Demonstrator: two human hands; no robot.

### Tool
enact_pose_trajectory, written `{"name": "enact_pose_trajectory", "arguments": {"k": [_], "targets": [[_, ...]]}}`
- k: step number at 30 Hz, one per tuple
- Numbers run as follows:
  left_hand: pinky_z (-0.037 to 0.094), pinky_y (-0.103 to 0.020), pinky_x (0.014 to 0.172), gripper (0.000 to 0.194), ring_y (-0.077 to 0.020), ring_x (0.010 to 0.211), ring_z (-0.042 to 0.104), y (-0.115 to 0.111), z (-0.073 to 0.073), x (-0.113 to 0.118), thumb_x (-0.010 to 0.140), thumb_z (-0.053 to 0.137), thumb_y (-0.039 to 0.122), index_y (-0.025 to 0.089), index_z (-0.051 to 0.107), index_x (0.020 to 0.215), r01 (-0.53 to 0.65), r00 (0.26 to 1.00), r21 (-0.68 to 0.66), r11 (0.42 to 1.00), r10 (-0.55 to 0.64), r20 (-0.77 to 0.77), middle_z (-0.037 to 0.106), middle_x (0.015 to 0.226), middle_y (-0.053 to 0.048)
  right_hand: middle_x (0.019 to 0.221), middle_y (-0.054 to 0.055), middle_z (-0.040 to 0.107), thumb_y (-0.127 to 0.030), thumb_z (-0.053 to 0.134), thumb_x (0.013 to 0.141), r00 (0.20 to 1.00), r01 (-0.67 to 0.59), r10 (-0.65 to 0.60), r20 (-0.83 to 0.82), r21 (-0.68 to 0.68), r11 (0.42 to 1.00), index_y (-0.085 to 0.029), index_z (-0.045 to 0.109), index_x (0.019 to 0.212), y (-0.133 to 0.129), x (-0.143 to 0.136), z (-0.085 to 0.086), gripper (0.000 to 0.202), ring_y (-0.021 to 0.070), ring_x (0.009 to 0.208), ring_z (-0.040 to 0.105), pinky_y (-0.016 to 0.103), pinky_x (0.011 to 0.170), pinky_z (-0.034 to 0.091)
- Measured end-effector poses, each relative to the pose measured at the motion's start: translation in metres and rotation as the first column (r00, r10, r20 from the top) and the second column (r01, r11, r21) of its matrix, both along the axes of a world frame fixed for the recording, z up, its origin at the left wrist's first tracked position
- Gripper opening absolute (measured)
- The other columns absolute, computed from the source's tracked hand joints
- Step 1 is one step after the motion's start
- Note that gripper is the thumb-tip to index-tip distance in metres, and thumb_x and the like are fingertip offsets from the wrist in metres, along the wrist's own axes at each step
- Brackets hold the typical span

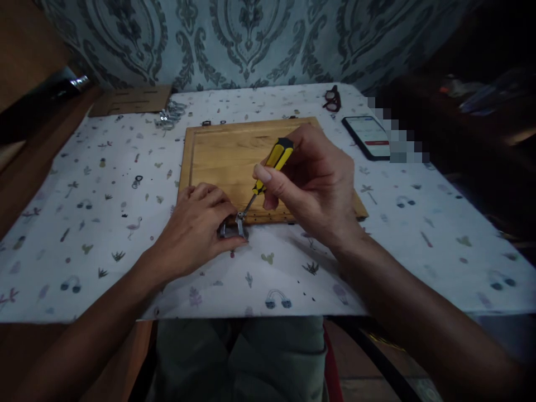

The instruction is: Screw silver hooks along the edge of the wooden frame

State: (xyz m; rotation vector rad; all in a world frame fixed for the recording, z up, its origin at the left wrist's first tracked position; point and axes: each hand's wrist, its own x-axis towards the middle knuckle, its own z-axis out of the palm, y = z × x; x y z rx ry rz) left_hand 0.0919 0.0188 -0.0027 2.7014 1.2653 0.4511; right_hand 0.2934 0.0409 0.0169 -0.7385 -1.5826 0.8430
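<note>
My right hand (318,184) is closed around the handle of a yellow and black screwdriver (274,162). The screwdriver leans down to the left, its tip at a small silver metal fitting (240,218). That fitting is at the near edge of a wooden board (226,156), where small dark holes run in a row. Fingers of my left hand (199,229) lie on the board while the thumb is below the fitting, pinching it at the edge. Whether a screw sits under the tip is too small to tell.
Several shiny metal pieces (171,114) lie by a flat cardboard piece (129,100) at the back left. A phone (368,138) and folded glasses (332,99) are at the back right. Patterned cloth covers the table (125,268), whose front edge is near my lap.
</note>
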Motion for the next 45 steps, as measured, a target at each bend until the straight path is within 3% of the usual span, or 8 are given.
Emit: {"name": "enact_pose_trajectory", "arguments": {"k": [13, 23, 30, 36, 45], "targets": [[0.044, -0.050, 0.096, 0.039, -0.0326, 0.114, 0.058, 0.003, 0.000, 0.001, 0.078, 0.083, 0.050, 0.017, 0.073, 0.097, 0.012, 1.000, -0.027, 1.000, -0.012, 0.019, 0.069, 0.112, -0.010, 0.072, -0.007, 0.057, -0.042, 0.079, 0.084, 0.999, -0.006, 0.006, -0.034, 0.019, 1.000, -0.024, 0.052, 0.077, -0.001, -0.001, -0.004, 0.034, 0.0059, 0.045, 0.056, 0.021, 0.040, 0.045], [0.045, -0.053, 0.097, 0.041, -0.0346, 0.115, 0.059, 0.003, 0.002, 0.001, 0.078, 0.082, 0.051, 0.015, 0.073, 0.096, 0.022, 1.000, -0.034, 0.999, -0.022, 0.010, 0.069, 0.110, -0.011, 0.075, -0.005, 0.063, -0.051, 0.078, 0.084, 0.991, 0.113, -0.113, -0.071, -0.005, 0.994, -0.026, 0.048, 0.077, -0.012, -0.003, 0.006, 0.039, 0.0090, 0.044, 0.054, 0.026, 0.036, 0.045], [0.044, -0.052, 0.099, 0.040, -0.0337, 0.116, 0.059, 0.004, 0.004, 0.002, 0.078, 0.083, 0.049, 0.015, 0.074, 0.098, 0.008, 1.000, -0.061, 0.998, -0.007, 0.011, 0.069, 0.112, -0.011, 0.076, -0.006, 0.061, -0.042, 0.081, 0.083, 0.996, 0.057, -0.058, -0.071, -0.020, 0.998, -0.026, 0.051, 0.077, -0.012, -0.001, 0.005, 0.035, 0.0081, 0.044, 0.056, 0.025, 0.035, 0.044], [0.044, -0.052, 0.098, 0.041, -0.0335, 0.115, 0.059, 0.003, 0.004, 0.002, 0.079, 0.081, 0.052, 0.016, 0.074, 0.098, 0.007, 1.000, -0.067, 0.998, -0.006, 0.007, 0.069, 0.110, -0.010, 0.072, -0.006, 0.056, -0.044, 0.080, 0.084, 0.996, 0.025, -0.024, -0.084, 0.012, 1.000, -0.027, 0.050, 0.075, -0.009, -0.002, 0.002, 0.035, 0.0073, 0.043, 0.053, 0.024, 0.034, 0.042], [0.043, -0.050, 0.100, 0.039, -0.0313, 0.114, 0.058, 0.003, 0.003, 0.001, 0.079, 0.082, 0.051, 0.018, 0.073, 0.098, 0.002, 1.000, -0.073, 0.997, -0.001, 0.014, 0.069, 0.107, -0.008, 0.081, -0.006, 0.063, -0.038, 0.082, 0.081, 0.996, 0.025, -0.030, -0.081, -0.054, 0.998, -0.026, 0.057, 0.085, -0.011, -0.003, 0.002, 0.028, 0.0070, 0.048, 0.056, 0.021, 0.039, 0.048]]}}
